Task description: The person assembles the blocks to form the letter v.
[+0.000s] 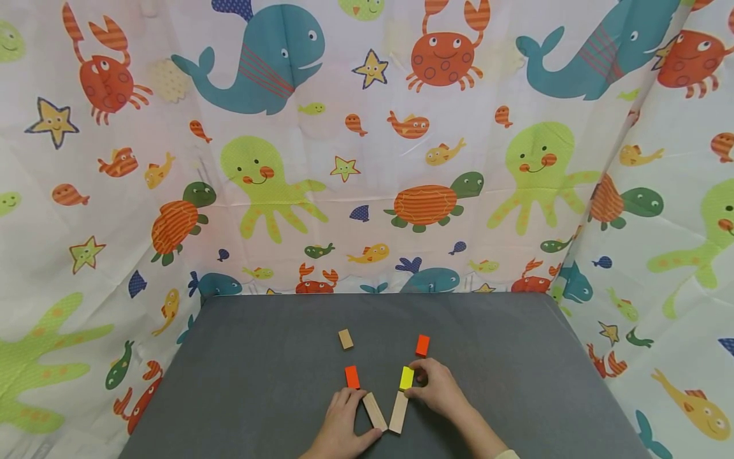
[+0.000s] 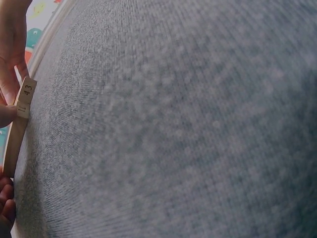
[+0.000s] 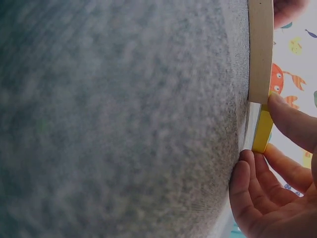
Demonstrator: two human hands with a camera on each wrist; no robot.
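Observation:
Two long plain wooden blocks lie in a V on the grey table, their near ends close together. My left hand (image 1: 343, 426) holds the left wooden block (image 1: 375, 411) lengthwise, thumb at its near end and fingers at its far end. Printed numbers show on the near block ends (image 2: 28, 88) in the left wrist view. Beyond the right wooden block (image 1: 398, 413), end to end with it, lies a yellow block (image 1: 406, 378). My right hand (image 1: 438, 387) pinches this yellow block between thumb and fingers, the thumb right at the joint with the wooden block.
Touching the left fingertips in the head view is a red-orange block (image 1: 352, 376). Farther back lie a small wooden block (image 1: 346, 339) and another red-orange block (image 1: 422, 345), the latter just past the right fingers. A curtain (image 1: 367, 185) printed with sea animals hangs behind the table (image 1: 258, 357).

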